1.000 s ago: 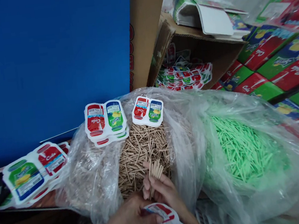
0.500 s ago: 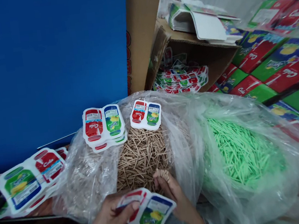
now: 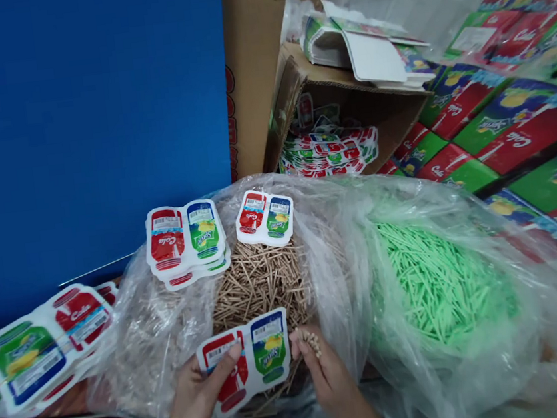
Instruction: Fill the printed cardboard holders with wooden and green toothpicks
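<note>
My left hand [image 3: 192, 396] pinches a jar-shaped double card [image 3: 270, 351], with a red Cola half and a green-and-blue Sprite half, thumb on top. Close to the card's right edge, my right hand [image 3: 333, 380] is closed around a small bundle of thin brown sticks [image 3: 312, 340], their ends showing. Both hands are over an open plastic bag of loose brown sticks [image 3: 261, 278]. One like card [image 3: 265, 217] lies at the back of these sticks. A small stack of such cards [image 3: 186, 239] rests on the bag to its left.
Another clear bag holds green sticks [image 3: 443, 284] on the right. More cards [image 3: 47, 346] lie at the left edge. Behind stand a blue panel [image 3: 88, 123], a cardboard box [image 3: 367, 101] with piled cards inside, and stacked printed cartons [image 3: 510, 122].
My left hand has raised the card and turned it, its Sprite half now higher. My right hand has turned, bringing the stick ends into view beside the card. The view has shifted slightly.
</note>
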`<state>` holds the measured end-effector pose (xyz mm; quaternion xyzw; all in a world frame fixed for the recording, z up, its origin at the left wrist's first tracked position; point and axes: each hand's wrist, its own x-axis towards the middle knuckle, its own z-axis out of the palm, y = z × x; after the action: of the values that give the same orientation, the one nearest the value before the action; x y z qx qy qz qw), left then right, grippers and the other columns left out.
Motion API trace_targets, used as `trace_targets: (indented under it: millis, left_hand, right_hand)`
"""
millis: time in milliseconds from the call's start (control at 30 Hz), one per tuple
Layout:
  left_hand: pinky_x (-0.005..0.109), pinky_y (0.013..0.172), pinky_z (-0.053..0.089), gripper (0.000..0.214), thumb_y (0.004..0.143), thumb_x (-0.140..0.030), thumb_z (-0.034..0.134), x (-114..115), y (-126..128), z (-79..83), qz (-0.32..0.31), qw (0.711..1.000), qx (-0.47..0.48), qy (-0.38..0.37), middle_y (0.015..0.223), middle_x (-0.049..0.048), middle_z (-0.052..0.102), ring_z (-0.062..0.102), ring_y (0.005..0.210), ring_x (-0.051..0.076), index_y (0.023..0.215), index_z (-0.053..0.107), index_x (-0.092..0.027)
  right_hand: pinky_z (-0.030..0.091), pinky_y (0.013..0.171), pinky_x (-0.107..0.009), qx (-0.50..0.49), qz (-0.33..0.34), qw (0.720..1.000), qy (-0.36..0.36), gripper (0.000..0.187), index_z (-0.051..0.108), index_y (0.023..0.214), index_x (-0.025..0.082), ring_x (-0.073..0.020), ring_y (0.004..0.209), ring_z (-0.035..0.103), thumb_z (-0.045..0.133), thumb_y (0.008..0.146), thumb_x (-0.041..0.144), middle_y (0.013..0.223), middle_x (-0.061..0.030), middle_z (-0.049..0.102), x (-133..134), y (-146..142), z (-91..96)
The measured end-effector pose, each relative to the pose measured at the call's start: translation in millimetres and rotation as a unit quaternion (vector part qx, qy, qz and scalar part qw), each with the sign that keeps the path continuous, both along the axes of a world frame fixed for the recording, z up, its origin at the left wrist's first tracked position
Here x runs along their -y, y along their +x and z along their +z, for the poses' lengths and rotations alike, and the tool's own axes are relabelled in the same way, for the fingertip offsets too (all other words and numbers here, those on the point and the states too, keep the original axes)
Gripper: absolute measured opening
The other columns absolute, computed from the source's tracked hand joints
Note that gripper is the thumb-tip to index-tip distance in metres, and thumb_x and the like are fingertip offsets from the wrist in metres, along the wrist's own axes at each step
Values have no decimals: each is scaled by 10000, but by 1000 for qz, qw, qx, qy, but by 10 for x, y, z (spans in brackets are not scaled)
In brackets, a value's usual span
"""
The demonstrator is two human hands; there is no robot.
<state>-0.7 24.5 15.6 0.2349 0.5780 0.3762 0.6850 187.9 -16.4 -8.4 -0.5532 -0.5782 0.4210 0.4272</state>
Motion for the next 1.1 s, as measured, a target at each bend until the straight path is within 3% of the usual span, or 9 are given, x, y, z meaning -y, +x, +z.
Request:
trace_targets:
  millis: [433,667,967,1100]
  left_hand:
    - [260,450,513,356,534,-463,776,15,47,78,-34,998,-43,0,480,10,683,631,429,197,641,649,-148]
    - [217,415,473,377,604,-517,717,16,54,24,-91,993,-56,51,439,-1,636,586,398,161,562,630,-153]
    - [158,358,357,378,653,-492,696,35,49,-53,-108,984,-94,105,414,-33,557,476,366,94,545,573,-151]
    - [175,398,394,374,678,-493,669,35,40,-24,-122,980,-98,122,453,-13,592,504,415,115,552,574,-154]
  right_hand:
    - [398,738,-289,4,-12,1000,19,223,515,903,240,-186,784,525,301,951,282,800,-25,540,56,32,-72]
    - [397,742,-277,-5,-7,999,34,206,511,933,245,-176,773,523,312,951,292,804,-15,520,66,35,-68]
    - [401,721,-268,21,2,999,48,203,478,1057,271,-167,761,522,308,951,235,825,-13,542,72,94,-70]
    - [410,738,-270,33,4,998,58,211,475,1072,268,-169,789,540,308,950,228,830,-17,551,73,109,-81]
